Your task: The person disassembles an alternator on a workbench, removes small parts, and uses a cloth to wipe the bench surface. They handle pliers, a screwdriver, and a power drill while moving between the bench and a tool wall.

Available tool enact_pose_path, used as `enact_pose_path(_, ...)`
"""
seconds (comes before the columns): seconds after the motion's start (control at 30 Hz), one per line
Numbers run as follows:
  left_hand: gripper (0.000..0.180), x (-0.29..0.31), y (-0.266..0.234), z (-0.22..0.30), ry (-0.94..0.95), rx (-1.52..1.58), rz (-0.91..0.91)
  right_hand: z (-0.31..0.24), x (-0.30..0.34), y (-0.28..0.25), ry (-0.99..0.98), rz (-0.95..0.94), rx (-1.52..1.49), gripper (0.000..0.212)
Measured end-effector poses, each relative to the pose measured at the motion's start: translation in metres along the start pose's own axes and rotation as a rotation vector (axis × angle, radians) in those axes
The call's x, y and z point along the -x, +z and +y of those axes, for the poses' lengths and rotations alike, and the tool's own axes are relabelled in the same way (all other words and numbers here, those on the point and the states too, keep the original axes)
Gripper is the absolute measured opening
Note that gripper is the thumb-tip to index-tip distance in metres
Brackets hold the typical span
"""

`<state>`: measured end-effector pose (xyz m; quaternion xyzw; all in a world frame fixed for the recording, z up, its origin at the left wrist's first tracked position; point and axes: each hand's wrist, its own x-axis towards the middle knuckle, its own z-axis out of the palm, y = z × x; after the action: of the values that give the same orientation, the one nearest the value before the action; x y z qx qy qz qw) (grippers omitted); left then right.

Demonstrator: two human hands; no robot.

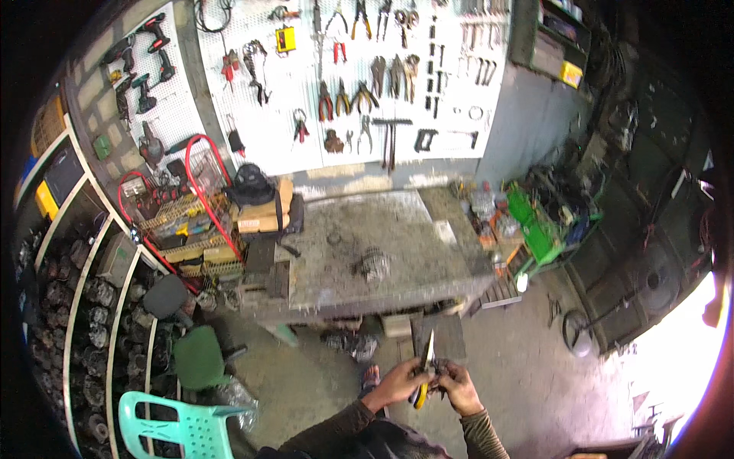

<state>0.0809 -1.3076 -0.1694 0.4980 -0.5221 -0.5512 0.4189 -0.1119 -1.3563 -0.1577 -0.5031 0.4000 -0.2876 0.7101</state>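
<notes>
Long-nosed pliers point(420, 394) with yellow-and-black handles are held in front of me, their slim jaws pointing away toward the workbench. My left hand point(401, 383) is closed around the pliers from the left side. Close against it, my right hand point(462, 390) is closed with its fingertips pinched near the pliers' pivot. Something small and dark shows between the right fingers, too small to name. Beyond both hands, a round metal machine part point(375, 264) sits on the worn workbench point(329, 287).
Pliers, wrenches and other tools hang on a white pegboard point(283, 138) behind the bench. A red-framed tool cart point(202, 252) stands left, near a turquoise plastic chair point(176, 424) and shelves of metal parts point(95, 314). Green bins point(535, 229) are at right, beside a standing fan point(577, 333).
</notes>
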Motion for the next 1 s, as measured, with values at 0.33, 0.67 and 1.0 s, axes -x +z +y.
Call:
enact_pose_path(0.33, 0.051, -0.146, -0.131, 0.037, 0.232, -0.258, -0.088, -0.064, -0.184, -0.008, 0.143, -0.028, -0.288, 0.028)
enact_pose_path(0.67, 0.031, -0.243, -0.244, 0.05, 0.005, -0.117, 0.607, -0.087, -0.32, -0.047, 0.004, -0.114, 0.376, 0.028)
enact_pose_path(1.0, 0.031, -0.451, -0.456, 0.221, 0.398, -0.688, 1.029, -0.21, -0.408, -0.077, -0.356, -0.087, 0.664, 0.022)
